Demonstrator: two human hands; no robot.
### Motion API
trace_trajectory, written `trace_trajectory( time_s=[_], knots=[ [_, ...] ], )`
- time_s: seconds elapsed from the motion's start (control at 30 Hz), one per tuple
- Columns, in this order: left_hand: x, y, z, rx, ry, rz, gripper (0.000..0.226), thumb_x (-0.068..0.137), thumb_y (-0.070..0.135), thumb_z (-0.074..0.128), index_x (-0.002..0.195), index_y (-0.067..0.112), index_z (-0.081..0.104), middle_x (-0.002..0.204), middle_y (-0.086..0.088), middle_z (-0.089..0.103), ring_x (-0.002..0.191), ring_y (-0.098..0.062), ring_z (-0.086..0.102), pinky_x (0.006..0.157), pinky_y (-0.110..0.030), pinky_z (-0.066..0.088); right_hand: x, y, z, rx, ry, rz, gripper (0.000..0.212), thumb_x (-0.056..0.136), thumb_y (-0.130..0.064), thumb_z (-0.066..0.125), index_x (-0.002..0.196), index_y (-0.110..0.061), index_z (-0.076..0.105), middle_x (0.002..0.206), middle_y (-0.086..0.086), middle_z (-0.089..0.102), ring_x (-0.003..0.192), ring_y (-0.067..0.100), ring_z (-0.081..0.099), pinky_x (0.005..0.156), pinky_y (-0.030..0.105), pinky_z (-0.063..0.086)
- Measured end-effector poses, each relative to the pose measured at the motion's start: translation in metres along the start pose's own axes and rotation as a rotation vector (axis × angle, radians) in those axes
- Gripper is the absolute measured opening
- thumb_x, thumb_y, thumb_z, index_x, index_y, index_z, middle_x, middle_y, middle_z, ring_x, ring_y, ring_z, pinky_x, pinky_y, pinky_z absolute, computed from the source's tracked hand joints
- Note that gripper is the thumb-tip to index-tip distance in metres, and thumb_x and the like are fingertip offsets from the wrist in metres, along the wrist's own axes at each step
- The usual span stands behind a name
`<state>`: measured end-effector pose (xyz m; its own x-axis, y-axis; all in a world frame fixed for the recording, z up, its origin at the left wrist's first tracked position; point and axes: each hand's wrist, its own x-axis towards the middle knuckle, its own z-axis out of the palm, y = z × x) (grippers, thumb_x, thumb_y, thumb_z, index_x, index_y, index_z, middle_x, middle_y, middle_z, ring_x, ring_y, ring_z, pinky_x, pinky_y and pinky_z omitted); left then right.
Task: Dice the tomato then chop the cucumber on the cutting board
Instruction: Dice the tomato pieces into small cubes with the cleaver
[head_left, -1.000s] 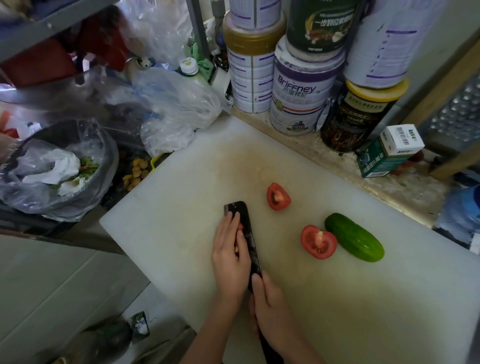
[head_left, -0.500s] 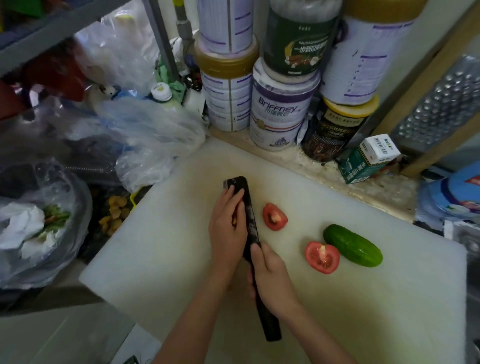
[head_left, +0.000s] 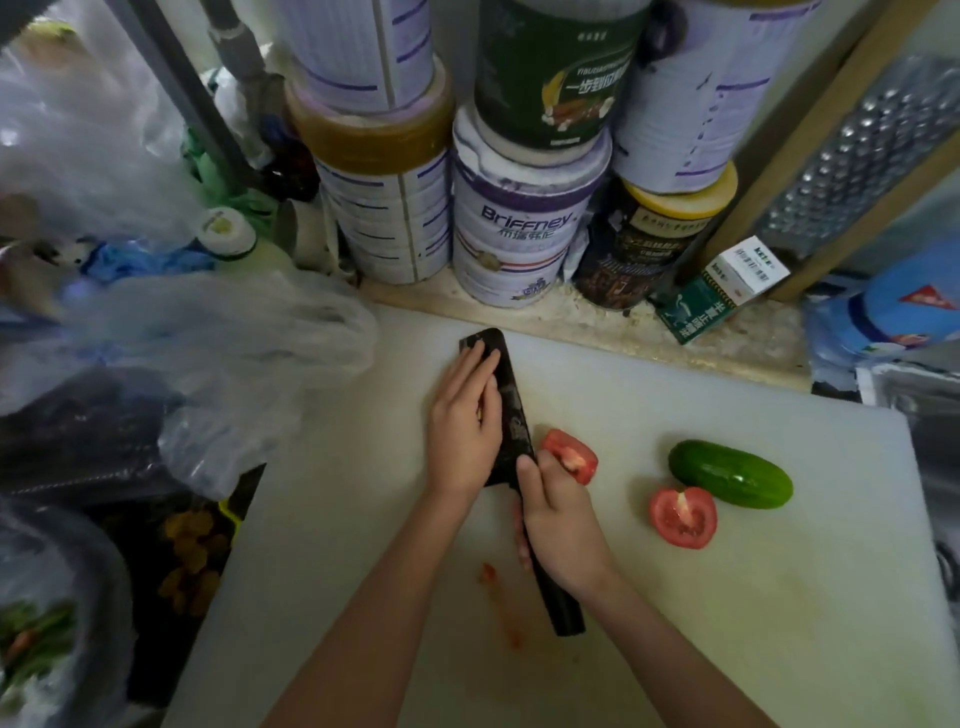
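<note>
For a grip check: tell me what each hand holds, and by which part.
The right hand grips the knife by its black handle, beside the blade. The left hand holds nothing; its straight fingers press on the blade.

- Knife (head_left: 511, 410) lies on the cutting board (head_left: 727, 623), with a tomato wedge (head_left: 571, 454) just right of it.
- Tomato half (head_left: 683, 517) sits farther right, just before the cucumber (head_left: 730, 474).
- Tins (head_left: 514, 228) stand behind the board.

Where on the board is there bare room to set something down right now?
Widest bare patch of board: near right, below the tomato half and cucumber, right of the right hand. Also the strip left of the left hand, beside the bags. Crowded: the ledge of tins behind.
</note>
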<state>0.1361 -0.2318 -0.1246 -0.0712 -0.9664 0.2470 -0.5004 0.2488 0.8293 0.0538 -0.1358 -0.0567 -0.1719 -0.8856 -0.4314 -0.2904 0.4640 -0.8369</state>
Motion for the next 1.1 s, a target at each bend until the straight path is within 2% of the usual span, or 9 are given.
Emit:
trace_trajectory(
  time_s=[0.23, 0.33, 0.4, 0.47, 0.57, 0.7, 0.8, 0.97, 1.1],
  knots=[
    [0.001, -0.013, 0.004, 0.29, -0.093, 0.146, 0.039, 0.095, 0.014, 0.041, 0.12, -0.002, 0.066, 0.126, -0.014, 0.064, 0.125, -0.028, 0.055, 0.107, -0.042, 0.043, -0.016, 0.011, -0.015, -0.098, 0.152, 0.016, 0.026, 0.101, -0.037, 0.033, 0.108, -0.018, 0.049, 0.065, 0.02, 0.057, 0.037, 0.02, 0.05, 0.037, 0.025, 0.04],
    [-0.001, -0.011, 0.004, 0.341, -0.117, 0.165, 0.039, 0.097, 0.017, 0.04, 0.121, -0.002, 0.066, 0.127, -0.013, 0.064, 0.126, -0.027, 0.054, 0.107, -0.041, 0.043, -0.028, 0.01, -0.029, -0.118, 0.179, -0.076, 0.018, 0.101, -0.029, 0.035, 0.089, -0.027, 0.048, 0.051, 0.01, 0.049, 0.033, 0.018, 0.043, 0.036, 0.023, 0.036],
    [0.001, -0.007, -0.003, 0.253, -0.104, 0.142, 0.041, 0.099, 0.02, 0.04, 0.12, -0.002, 0.066, 0.129, -0.013, 0.063, 0.128, -0.026, 0.053, 0.11, -0.038, 0.039, -0.036, 0.008, -0.039, -0.161, 0.18, -0.135, 0.024, 0.102, -0.029, 0.035, 0.078, -0.03, 0.042, 0.046, 0.007, 0.045, 0.033, 0.016, 0.04, 0.036, 0.03, 0.036],
    [0.003, 0.0, -0.016, 0.112, -0.073, 0.083, 0.042, 0.099, 0.021, 0.038, 0.124, -0.001, 0.063, 0.134, -0.011, 0.059, 0.131, -0.022, 0.05, 0.113, -0.033, 0.034, -0.043, 0.011, -0.051, -0.22, 0.151, -0.185, 0.026, 0.099, -0.042, 0.033, 0.075, -0.031, 0.039, 0.049, 0.009, 0.045, 0.037, 0.017, 0.039, 0.043, 0.041, 0.039],
    [-0.001, 0.007, -0.042, -0.017, -0.024, -0.067, 0.039, 0.101, 0.019, 0.039, 0.129, 0.001, 0.059, 0.137, -0.007, 0.056, 0.131, -0.014, 0.047, 0.114, -0.025, 0.031, -0.05, 0.019, -0.07, -0.287, 0.048, -0.227, 0.027, 0.095, -0.053, 0.032, 0.075, -0.036, 0.039, 0.054, 0.006, 0.046, 0.044, 0.018, 0.04, 0.049, 0.044, 0.04],
    [-0.022, 0.011, -0.074, -0.064, 0.022, -0.271, 0.034, 0.103, 0.015, 0.043, 0.134, 0.006, 0.056, 0.136, -0.001, 0.056, 0.126, -0.007, 0.05, 0.11, -0.021, 0.032, -0.056, 0.032, -0.09, -0.421, -0.121, -0.351, 0.022, 0.093, -0.055, 0.037, 0.077, -0.042, 0.04, 0.065, -0.009, 0.048, 0.051, 0.01, 0.043, 0.047, 0.022, 0.034],
    [-0.047, 0.015, -0.09, -0.048, 0.049, -0.374, 0.036, 0.104, 0.018, 0.042, 0.137, 0.011, 0.053, 0.134, 0.009, 0.052, 0.126, -0.002, 0.047, 0.108, -0.016, 0.032, -0.061, 0.044, -0.101, -0.547, -0.322, -0.429, 0.023, 0.094, -0.057, 0.036, 0.083, -0.038, 0.044, 0.062, -0.011, 0.047, 0.05, 0.008, 0.046, 0.047, 0.017, 0.03],
    [-0.095, 0.02, -0.104, 0.012, 0.096, -0.435, 0.037, 0.104, 0.021, 0.041, 0.138, 0.011, 0.053, 0.136, 0.008, 0.052, 0.125, -0.001, 0.046, 0.1, -0.001, 0.028, -0.062, 0.054, -0.113, -0.794, -0.661, -0.568, 0.031, 0.098, -0.051, 0.029, 0.092, -0.028, 0.049, 0.069, -0.013, 0.045, 0.061, 0.011, 0.046, 0.056, 0.031, 0.039],
    [-0.127, 0.026, -0.106, 0.059, 0.149, -0.464, 0.038, 0.104, 0.021, 0.041, 0.137, 0.008, 0.053, 0.137, 0.001, 0.053, 0.126, -0.007, 0.047, 0.108, -0.018, 0.032, -0.049, 0.05, -0.107, -0.968, -0.779, -0.651, 0.029, 0.102, -0.042, 0.03, 0.104, -0.023, 0.052, 0.086, 0.0, 0.06, 0.069, 0.018, 0.051, 0.063, 0.037, 0.041]
  ],
)
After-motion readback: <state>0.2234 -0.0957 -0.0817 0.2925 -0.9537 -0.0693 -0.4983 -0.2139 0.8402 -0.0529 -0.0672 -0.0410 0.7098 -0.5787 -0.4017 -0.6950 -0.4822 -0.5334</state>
